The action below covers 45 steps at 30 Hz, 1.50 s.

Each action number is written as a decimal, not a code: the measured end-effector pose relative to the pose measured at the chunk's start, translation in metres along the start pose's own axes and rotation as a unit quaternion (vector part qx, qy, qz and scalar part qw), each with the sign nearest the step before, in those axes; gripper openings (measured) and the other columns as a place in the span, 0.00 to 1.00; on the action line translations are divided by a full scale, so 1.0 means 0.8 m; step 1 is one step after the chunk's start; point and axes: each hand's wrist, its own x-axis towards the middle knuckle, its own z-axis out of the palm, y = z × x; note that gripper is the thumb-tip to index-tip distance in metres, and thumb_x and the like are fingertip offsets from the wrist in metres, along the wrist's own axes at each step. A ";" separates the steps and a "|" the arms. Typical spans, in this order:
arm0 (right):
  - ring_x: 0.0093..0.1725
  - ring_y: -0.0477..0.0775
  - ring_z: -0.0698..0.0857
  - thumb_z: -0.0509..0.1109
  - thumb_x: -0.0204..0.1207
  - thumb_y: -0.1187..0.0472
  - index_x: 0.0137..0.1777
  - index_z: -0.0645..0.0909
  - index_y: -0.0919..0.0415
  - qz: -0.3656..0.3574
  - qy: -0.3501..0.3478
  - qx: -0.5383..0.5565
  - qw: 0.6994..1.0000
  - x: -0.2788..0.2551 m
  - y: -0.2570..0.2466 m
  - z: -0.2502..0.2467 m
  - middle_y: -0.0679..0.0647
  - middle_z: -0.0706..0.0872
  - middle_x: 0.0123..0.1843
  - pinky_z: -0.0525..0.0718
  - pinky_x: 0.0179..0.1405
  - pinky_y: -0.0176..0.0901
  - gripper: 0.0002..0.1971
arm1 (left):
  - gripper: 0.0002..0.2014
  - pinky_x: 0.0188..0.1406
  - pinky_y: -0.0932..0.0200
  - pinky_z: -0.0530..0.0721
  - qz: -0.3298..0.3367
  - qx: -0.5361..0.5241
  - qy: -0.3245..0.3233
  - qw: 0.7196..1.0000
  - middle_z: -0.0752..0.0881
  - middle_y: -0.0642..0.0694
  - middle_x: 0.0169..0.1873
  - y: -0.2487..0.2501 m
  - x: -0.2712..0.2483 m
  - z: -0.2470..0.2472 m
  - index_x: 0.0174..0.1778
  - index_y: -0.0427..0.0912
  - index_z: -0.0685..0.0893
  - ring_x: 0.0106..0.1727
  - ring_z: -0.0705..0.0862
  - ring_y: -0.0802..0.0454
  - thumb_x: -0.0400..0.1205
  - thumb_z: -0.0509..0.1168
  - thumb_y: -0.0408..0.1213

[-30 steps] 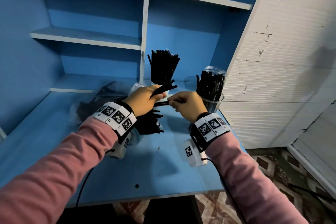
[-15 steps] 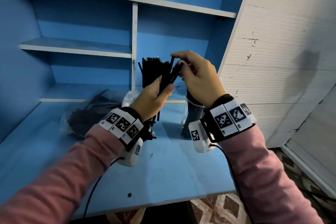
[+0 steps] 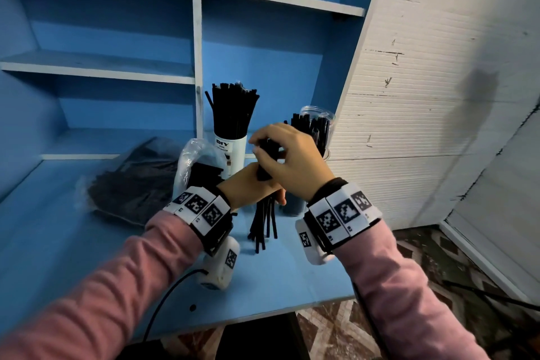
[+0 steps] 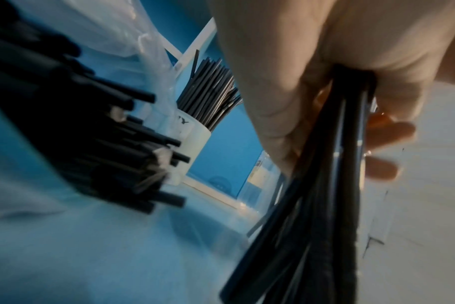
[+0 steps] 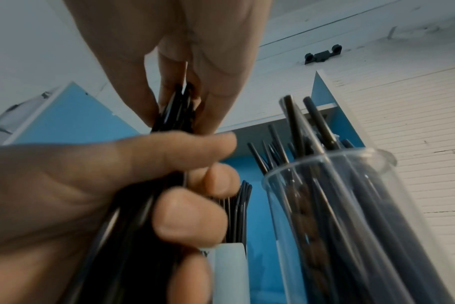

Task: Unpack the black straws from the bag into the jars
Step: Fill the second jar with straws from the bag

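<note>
Two hands meet above the blue counter [image 3: 87, 242] around one bundle of black straws [image 3: 264, 221], its long axis near upright, lower ends splaying toward the counter at 6 o'clock. At 9 o'clock of the hands lies the clear bag [image 3: 137, 181], straws still inside, ends pointing right. At 12 o'clock a white jar [image 3: 232, 155] holds upright straws; at 2 o'clock a clear jar [image 3: 323, 128] holds leaning ones. The left hand [image 3: 248, 188] wraps the bundle's middle, palm up. The right hand [image 3: 287, 159], arched over, pinches the thin, glossy top ends.
</note>
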 end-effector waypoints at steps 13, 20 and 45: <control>0.52 0.43 0.82 0.72 0.76 0.60 0.57 0.84 0.61 -0.020 0.055 0.018 0.998 -0.002 -0.002 -0.009 0.50 0.86 0.52 0.81 0.56 0.34 0.11 | 0.14 0.49 0.45 0.81 -0.024 -0.145 -0.019 0.989 0.76 0.45 0.26 -0.004 -0.010 0.000 0.32 0.39 0.77 0.28 0.75 0.52 0.84 0.60 0.27; 0.45 0.48 0.82 0.70 0.76 0.65 0.57 0.81 0.61 -0.007 -0.005 -0.003 1.000 -0.010 -0.001 -0.001 0.52 0.84 0.52 0.78 0.49 0.32 0.10 | 0.10 0.46 0.72 0.82 -0.055 -0.034 -0.110 0.992 0.89 0.47 0.37 -0.025 -0.015 0.002 0.39 0.39 0.85 0.40 0.88 0.60 0.84 0.65 0.37; 0.47 0.44 0.81 0.71 0.77 0.63 0.53 0.85 0.62 0.004 0.012 -0.006 1.000 -0.004 0.001 0.000 0.52 0.86 0.48 0.72 0.50 0.20 0.07 | 0.23 0.64 0.55 0.82 -0.005 -0.063 -0.113 0.992 0.90 0.39 0.44 -0.026 -0.018 -0.004 0.45 0.26 0.85 0.52 0.88 0.49 0.85 0.58 0.45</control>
